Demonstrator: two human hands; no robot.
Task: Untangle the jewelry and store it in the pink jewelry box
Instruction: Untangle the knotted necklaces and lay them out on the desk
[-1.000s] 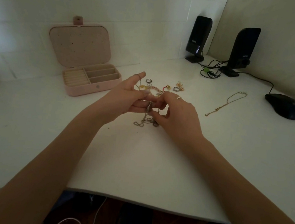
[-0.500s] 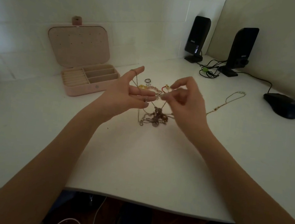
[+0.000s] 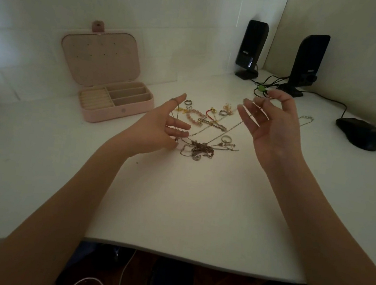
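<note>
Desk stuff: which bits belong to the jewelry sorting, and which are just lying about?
Job: knot of chains, loose jewelry, gold chain, pink box, left hand, right hand.

Lying about: speakers, mouse, cables.

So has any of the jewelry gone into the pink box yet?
No, the pink jewelry box sits open with bare compartments, while the tangled chains lie on the table.

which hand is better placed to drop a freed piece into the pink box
Left, probably. The left hand is on the side of the open pink box, with bare desk between them. The right hand would have to cross over the tangle.
</note>
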